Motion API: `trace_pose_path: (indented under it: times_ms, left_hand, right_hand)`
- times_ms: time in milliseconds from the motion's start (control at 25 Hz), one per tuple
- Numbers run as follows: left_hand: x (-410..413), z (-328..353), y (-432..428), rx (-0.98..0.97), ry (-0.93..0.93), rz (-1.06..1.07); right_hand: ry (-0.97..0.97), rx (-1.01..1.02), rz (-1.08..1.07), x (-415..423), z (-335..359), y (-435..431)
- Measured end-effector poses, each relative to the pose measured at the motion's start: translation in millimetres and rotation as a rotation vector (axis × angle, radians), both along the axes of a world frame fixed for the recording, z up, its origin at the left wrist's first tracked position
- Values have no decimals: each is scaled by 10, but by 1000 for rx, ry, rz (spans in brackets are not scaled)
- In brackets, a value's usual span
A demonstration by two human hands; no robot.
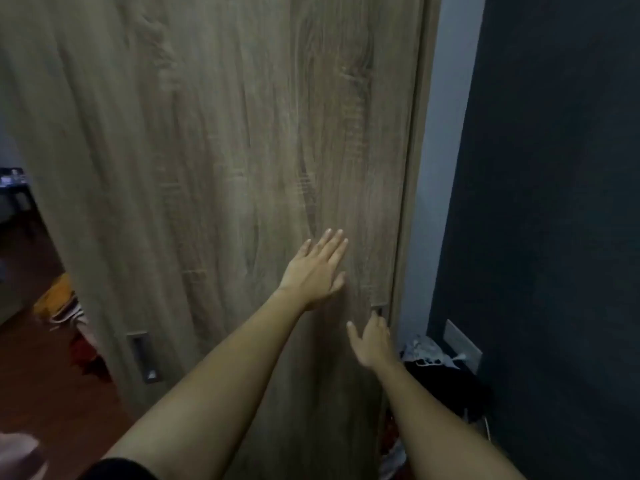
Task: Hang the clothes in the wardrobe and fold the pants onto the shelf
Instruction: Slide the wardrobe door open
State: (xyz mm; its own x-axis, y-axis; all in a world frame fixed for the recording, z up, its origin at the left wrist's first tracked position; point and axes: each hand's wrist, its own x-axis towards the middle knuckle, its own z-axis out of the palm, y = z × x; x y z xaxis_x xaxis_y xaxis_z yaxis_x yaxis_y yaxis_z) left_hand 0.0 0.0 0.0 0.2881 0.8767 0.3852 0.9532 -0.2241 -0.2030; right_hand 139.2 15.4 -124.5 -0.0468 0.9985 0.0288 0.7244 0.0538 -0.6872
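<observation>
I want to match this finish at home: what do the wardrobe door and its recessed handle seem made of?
The wardrobe door looks like wood-grain laminate or veneer, matte: grey-brown grain, no glare. The recessed handle looks like brushed metal, grey with dull sheen; blur leaves plastic possible.

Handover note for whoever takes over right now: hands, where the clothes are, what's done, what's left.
Left hand: open, flat against the wardrobe door.
Right hand: fingers at the recessed handle on the door's right edge; too blurred to tell whether it grips.
Clothes pile: on the floor left of the wardrobe, partly hidden by the door.
Done: nothing seen hung or folded; the door covers the interior.
Left: open up, then all the hanging and folding.
</observation>
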Motion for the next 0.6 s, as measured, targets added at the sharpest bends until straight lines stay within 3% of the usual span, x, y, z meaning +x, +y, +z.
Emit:
trace_pose_path:
  times_ms: [160,320,400,600]
  left_hand:
    - [123,-89,551,156,144,-66]
    - [164,-329,1149,546,181,-38]
    - [165,-431,1352,622,132,-9]
    - [53,-513,1611,796,249,21]
  right_hand:
    - [2,-23,14,35,-199,460]
    - [66,47,-74,9,-399,839]
    - [129,78,-178,-46,-426,927]
    - [325,129,-329,-131,-505,1075]
